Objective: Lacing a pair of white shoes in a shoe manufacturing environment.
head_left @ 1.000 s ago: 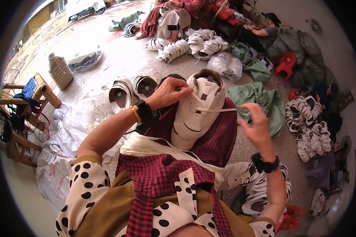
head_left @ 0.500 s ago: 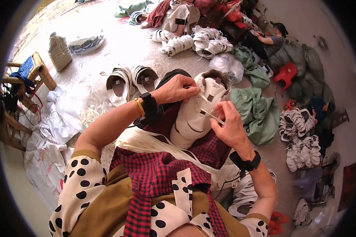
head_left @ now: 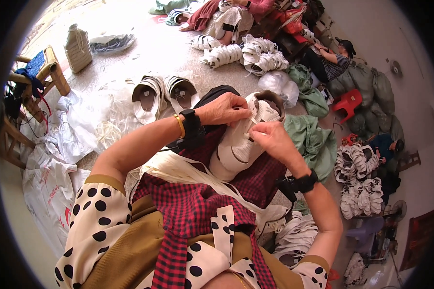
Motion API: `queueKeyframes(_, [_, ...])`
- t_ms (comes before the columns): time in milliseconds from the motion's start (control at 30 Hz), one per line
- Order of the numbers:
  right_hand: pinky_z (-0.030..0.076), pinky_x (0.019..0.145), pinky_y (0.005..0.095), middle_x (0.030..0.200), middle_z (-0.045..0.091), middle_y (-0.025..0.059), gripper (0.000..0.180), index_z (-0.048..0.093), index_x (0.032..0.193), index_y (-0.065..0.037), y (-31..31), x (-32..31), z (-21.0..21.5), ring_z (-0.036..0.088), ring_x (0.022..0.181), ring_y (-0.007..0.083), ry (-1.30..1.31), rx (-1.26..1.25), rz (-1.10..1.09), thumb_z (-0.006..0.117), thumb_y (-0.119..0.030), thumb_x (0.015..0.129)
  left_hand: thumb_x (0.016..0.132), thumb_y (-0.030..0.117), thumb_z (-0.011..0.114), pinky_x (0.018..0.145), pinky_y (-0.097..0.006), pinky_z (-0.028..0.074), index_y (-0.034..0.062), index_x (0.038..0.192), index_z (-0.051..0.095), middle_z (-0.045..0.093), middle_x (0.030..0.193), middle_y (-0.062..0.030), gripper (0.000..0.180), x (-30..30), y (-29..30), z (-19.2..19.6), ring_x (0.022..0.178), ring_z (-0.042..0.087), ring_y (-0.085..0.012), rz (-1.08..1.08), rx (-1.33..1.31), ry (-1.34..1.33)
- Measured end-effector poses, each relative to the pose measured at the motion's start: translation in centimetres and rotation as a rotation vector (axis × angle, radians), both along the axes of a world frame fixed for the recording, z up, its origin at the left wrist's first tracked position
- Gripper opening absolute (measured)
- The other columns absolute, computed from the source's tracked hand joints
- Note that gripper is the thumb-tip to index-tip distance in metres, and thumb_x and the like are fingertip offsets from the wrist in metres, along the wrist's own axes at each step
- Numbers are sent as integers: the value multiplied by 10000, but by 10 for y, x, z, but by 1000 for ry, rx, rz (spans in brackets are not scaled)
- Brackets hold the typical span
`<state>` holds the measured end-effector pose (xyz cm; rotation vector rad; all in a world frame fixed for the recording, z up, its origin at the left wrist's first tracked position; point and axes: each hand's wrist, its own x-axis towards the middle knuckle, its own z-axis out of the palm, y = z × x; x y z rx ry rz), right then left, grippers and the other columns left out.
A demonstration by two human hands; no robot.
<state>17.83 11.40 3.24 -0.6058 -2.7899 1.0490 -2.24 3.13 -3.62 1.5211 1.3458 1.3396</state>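
Observation:
A white sneaker [head_left: 230,150] with a mesh upper rests on my lap, its toe toward me and its opening away. My left hand [head_left: 226,110] is closed in a pinch at the far left of the eyelets, on a thin white shoelace [head_left: 252,120]. Over the sneaker's tongue, my right hand [head_left: 276,140] pinches the lace near the middle of the upper. Its fingertips touch the shoe, and part of the lace is hidden behind them. A bundle of loose cream laces [head_left: 181,166] lies across the red-and-black checked apron [head_left: 197,202] on my lap.
Two rows of nested white shoes [head_left: 149,98] stand ahead on the left. Beside my right arm lie green sacks [head_left: 311,144] and stacked shoe uppers [head_left: 299,236]. A bamboo chair [head_left: 53,72] is at far left. Co-workers [head_left: 330,60] sit farther off, near a red stool [head_left: 347,103].
My right hand has moved up and left, closer to my left hand, and the lace stretch it held out is shorter. The whole view has shifted slightly.

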Motion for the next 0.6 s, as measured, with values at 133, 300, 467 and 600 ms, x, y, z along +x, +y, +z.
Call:
queueKeyframes(133, [495,630,330,715,687,128,237,715,940,24,-5,3,-1,647,692,139,-28,-183,-141,619,-189,898,963,294,625,591,-230,496,15,866,654,607,690,7,297,-1,-3,0,613,580,-63,-25,-5,-40])
queueKeyframes(300, [490,613,337,703,679,141,246,698,907,29,-9,22,-3,639,633,185,160,230,-153,654,-213,891,950,279,635,575,-241,465,10,861,659,603,685,8,285,-10,-12,1,617,573,-62,-46,-11,-12])
queueKeyframes(467, [487,626,332,665,645,105,306,679,862,56,26,46,-7,596,634,149,31,138,-215,675,-248,899,931,273,665,531,-280,394,-21,907,707,581,645,-12,298,-27,-30,7,598,477,-73,18,138,312])
queueKeyframes(600, [477,636,319,670,622,85,320,685,846,52,36,53,-25,564,655,122,113,36,-185,677,-262,907,919,241,687,530,-276,386,-19,902,715,569,640,-11,263,-45,-48,15,597,460,-62,39,96,408])
